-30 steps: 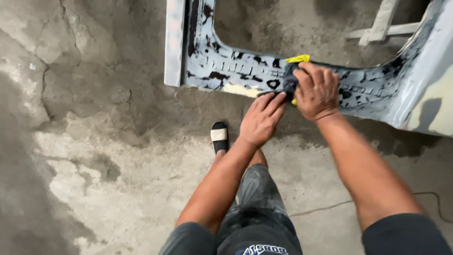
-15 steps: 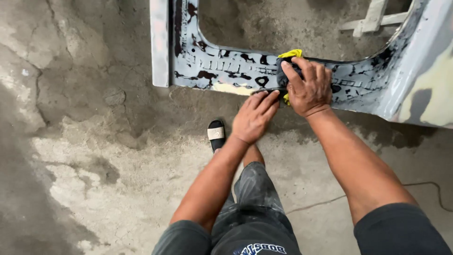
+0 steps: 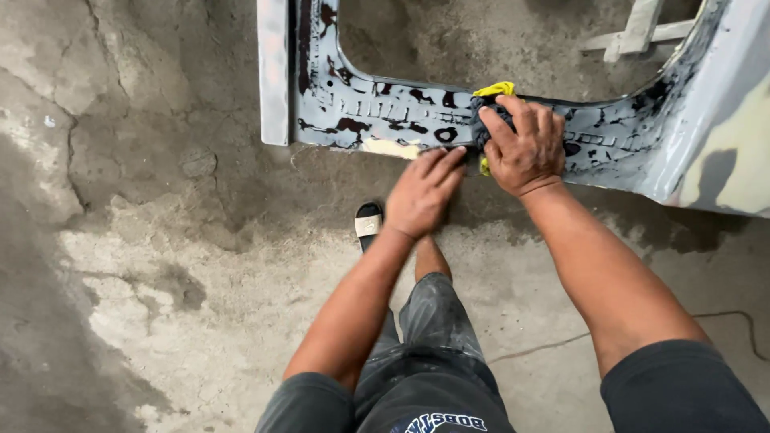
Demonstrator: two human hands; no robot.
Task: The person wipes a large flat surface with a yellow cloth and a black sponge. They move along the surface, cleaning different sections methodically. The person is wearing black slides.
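A pale grey car body panel (image 3: 385, 112) blotched black and dark red, a yellow sponge (image 3: 495, 90), mottled grey concrete floor (image 3: 144, 240).

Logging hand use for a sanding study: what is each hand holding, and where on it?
Right hand presses a yellow pad flat against the grey body panel, palm covering its middle. Left hand holds nothing; its fingers touch the panel's lower edge.

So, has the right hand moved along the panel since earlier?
No; the right hand, gripping the yellow cloth, sits equally far from the panel's left end.
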